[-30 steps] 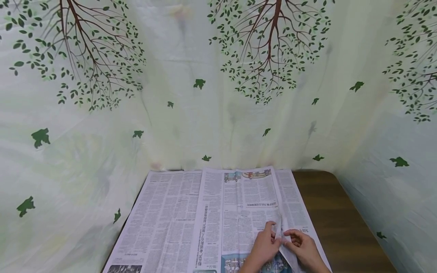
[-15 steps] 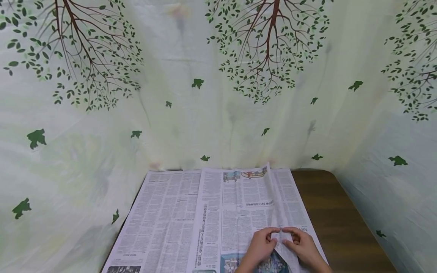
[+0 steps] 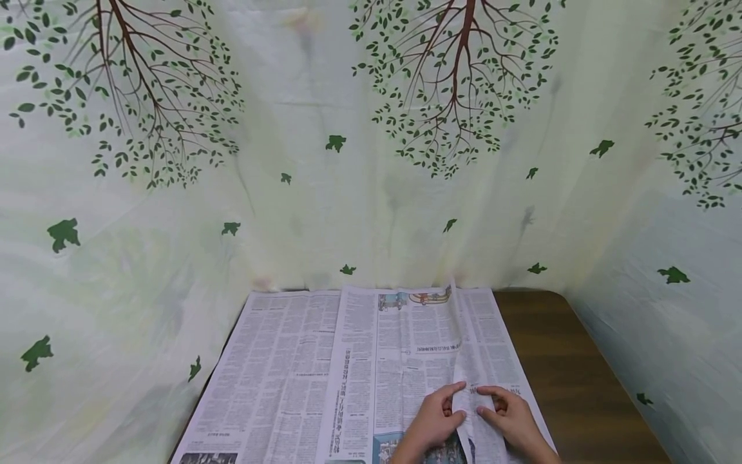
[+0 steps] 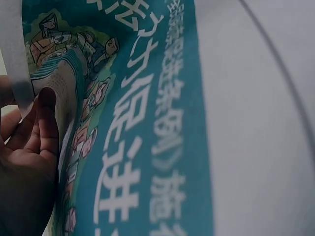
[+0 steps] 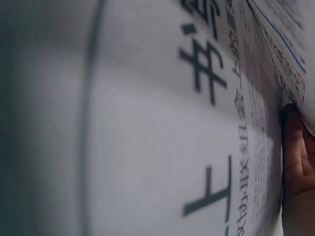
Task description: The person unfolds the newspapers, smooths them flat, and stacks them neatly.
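Observation:
A printed newspaper sheet [image 3: 400, 361] lies over other newspaper pages, its right side turned over into a narrow raised strip [image 3: 472, 361]. My left hand [image 3: 431, 419] holds the strip's left edge, thumb and index finger curved toward each other. In the left wrist view the left hand [image 4: 29, 152] is beside a teal printed panel [image 4: 123, 123], and a white paper edge crosses the fingers. On the strip's other side my right hand [image 3: 513, 419] grips the paper with bent fingers. The right wrist view shows the right hand [image 5: 298, 162] partly hidden by curved newsprint [image 5: 147, 123].
More newspaper [image 3: 278, 361] covers the left part of the table. Dark brown wood [image 3: 574, 374] shows along the right side. A pale curtain [image 3: 313, 212] with printed trees and leaves hangs behind the table and at both sides.
The turned strip has widened and its folded edge has moved left. The left hand shifted left with it. The two hands' fingertips, touching half a second ago, are now slightly apart.

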Tool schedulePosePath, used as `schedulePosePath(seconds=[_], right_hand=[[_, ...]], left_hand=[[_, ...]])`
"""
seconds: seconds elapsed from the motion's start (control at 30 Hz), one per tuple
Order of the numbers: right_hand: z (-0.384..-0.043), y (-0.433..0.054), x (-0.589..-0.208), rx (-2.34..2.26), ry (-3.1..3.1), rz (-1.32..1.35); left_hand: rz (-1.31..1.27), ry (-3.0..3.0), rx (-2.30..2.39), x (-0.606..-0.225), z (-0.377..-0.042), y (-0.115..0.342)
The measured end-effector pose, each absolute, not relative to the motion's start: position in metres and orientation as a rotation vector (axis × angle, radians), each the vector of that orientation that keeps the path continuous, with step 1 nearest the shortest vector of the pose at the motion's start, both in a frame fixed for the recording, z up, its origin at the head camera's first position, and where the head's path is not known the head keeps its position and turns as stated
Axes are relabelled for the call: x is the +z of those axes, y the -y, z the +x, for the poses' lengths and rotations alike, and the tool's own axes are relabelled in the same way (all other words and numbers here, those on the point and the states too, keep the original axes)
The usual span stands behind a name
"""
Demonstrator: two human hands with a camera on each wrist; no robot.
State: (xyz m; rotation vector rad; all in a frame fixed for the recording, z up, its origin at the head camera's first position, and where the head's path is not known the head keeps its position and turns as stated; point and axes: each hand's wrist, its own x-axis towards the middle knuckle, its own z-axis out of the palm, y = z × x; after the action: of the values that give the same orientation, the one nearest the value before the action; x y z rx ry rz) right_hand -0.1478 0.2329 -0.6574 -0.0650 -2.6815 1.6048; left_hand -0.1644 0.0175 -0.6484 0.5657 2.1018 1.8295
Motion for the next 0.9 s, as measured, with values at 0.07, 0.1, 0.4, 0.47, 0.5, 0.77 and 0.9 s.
schedulePosePath(seconds=[0.07,0.1,0.4,0.47,0.5,0.77,0.9], right_hand=[[-0.148,-0.231,-0.657,1.582,2.671,-0.073],[-0.148,-0.23,-0.657,1.571,2.667,-0.071],[-0.149,-0.229,-0.656,1.532,2.644,-0.093],[-0.149,-0.229,-0.655,1.551,2.645,-0.105],[-0.148,-0.229,-0.654,1.558,2.644,-0.108],[-0.147,-0.228,-0.653,1.524,2.663,-0.075],[-0.147,-0.229,-0.653,1.487,2.676,-0.017]], left_hand=[[0.54,-2.068,1.847,-0.647,-0.163,-0.013],[0.525,-2.047,1.857,-0.646,-0.163,-0.011],[0.531,-2.147,1.736,-0.64,-0.169,0.005],[0.533,-2.151,1.719,-0.638,-0.17,0.009],[0.531,-2.153,1.712,-0.638,-0.17,0.01],[0.586,-2.15,1.675,-0.638,-0.17,0.024],[0.588,-2.174,1.657,-0.638,-0.17,0.027]])
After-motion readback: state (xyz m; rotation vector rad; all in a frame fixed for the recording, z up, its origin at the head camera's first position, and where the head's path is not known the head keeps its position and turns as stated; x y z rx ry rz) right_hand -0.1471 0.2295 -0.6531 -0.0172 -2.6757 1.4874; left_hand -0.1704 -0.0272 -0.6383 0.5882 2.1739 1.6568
